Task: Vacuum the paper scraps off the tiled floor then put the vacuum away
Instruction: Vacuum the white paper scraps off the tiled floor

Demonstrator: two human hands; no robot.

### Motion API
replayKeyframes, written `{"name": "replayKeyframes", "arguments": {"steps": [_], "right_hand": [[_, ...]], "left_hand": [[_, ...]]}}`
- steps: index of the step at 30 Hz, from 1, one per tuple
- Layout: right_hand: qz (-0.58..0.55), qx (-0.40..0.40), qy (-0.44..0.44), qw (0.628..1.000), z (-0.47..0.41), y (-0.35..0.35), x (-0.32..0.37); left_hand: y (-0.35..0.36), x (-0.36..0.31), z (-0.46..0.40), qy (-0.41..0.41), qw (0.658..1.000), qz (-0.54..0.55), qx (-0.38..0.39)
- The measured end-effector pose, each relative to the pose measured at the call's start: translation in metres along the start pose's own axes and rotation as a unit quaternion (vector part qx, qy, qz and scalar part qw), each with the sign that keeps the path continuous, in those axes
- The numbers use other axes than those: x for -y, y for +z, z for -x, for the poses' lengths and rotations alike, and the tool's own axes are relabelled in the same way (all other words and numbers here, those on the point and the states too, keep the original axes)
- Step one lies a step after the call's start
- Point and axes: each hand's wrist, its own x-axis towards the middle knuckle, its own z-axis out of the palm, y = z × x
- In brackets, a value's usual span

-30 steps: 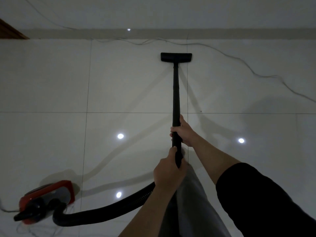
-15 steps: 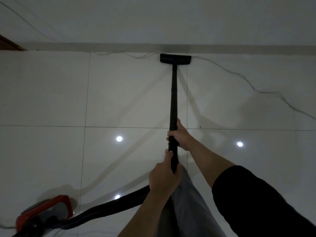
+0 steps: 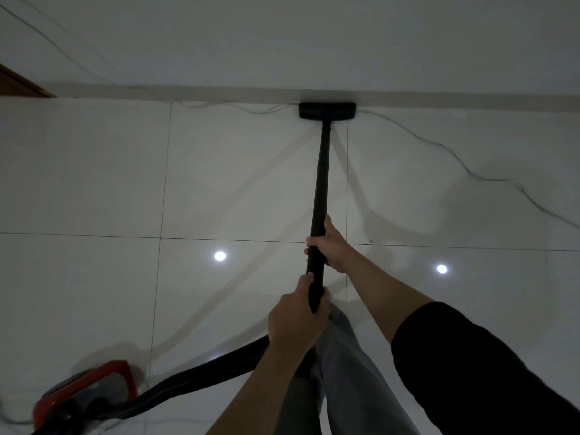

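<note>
A black vacuum wand [image 3: 321, 177] runs straight ahead from my hands to its flat black floor head [image 3: 327, 110], which rests on the white tiled floor [image 3: 94, 171] right against the baseboard. My right hand [image 3: 331, 246] grips the wand higher up; my left hand [image 3: 296, 321] grips its lower end, where the ribbed black hose [image 3: 201, 375] joins. The hose curves left to the red canister vacuum [image 3: 91, 390] at the bottom left. No paper scraps show on the tiles.
A thin cable [image 3: 439, 146] lies along the baseboard [image 3: 188, 92] and snakes off to the right across the floor. A brown door frame corner [image 3: 18, 83] sits at the far left. My grey trouser leg [image 3: 345, 372] is below the hands.
The floor head has slid forward from mid-tile to the baseboard, over the cable, with both hands pushing the wand. The canister has shifted toward the lower left of the view.
</note>
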Motion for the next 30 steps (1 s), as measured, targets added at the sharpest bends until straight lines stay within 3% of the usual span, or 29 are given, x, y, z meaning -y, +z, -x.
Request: {"name": "replayKeyframes", "arguments": {"steps": [16, 30], "right_hand": [[-0.015, -0.035, -0.052, 0.998, 0.048, 0.084, 0.017], [-0.109, -0.061, -0.067, 0.99, 0.106, 0.211, -0.048]], "left_hand": [[-0.084, 0.046, 0.022, 0.058, 0.998, 0.011, -0.028], [-0.162, 0.149, 0.098, 0.119, 0.991, -0.041, 0.033]]}}
